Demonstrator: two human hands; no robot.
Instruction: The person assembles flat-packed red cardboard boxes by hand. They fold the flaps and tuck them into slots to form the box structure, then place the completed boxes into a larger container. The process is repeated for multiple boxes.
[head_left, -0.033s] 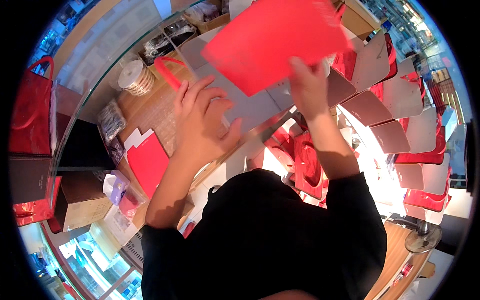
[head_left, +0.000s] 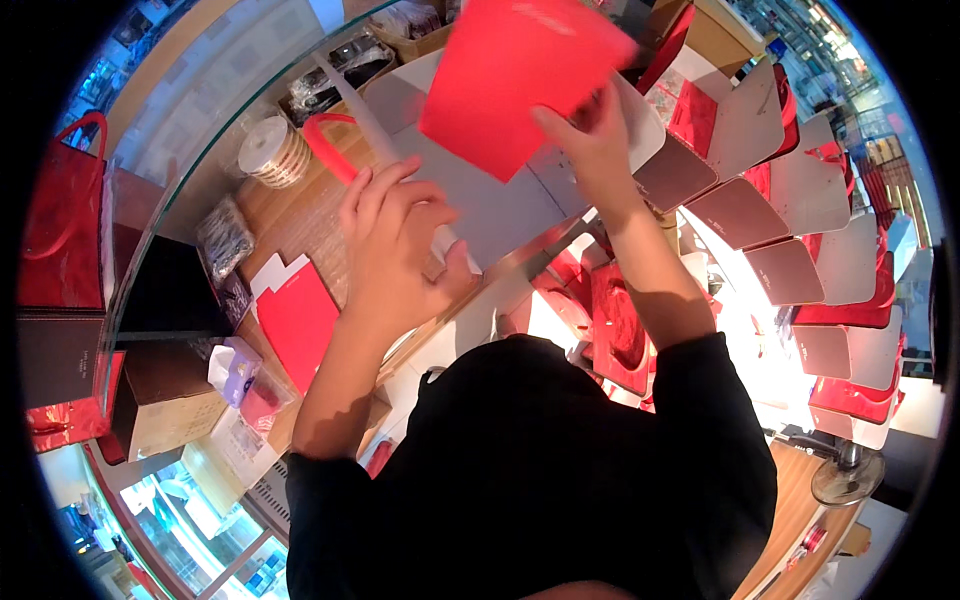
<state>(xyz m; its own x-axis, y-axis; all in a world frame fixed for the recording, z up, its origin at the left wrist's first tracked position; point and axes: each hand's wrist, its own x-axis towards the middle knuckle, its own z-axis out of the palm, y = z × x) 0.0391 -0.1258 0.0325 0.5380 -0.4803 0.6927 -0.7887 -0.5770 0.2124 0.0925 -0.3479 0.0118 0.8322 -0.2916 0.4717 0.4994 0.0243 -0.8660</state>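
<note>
My right hand (head_left: 592, 140) grips the lower right edge of a flat red card piece (head_left: 525, 85), held up tilted at the top of the view; its far corner is blurred. My left hand (head_left: 400, 245) has its fingers and thumb bent round the pale upright edge of a grey bag (head_left: 470, 215) with a red strap handle (head_left: 330, 145). That bag stands on the wooden table, its grey side lying below the red piece. Part of the grip is hidden by the back of my left hand.
On the table (head_left: 275, 215) lie a red card stack with white flaps (head_left: 300, 325), a ribbon spool (head_left: 275, 150) and plastic-wrapped packs (head_left: 225, 238). A tissue box (head_left: 233, 372) sits nearby. A row of grey and red bags (head_left: 745, 210) fills the right side. A glass panel edge runs along the left.
My right hand has moved slightly left and up, turning the red card piece and drawing it back from the right. The left hand stays nearly in place at the bag's edge.
</note>
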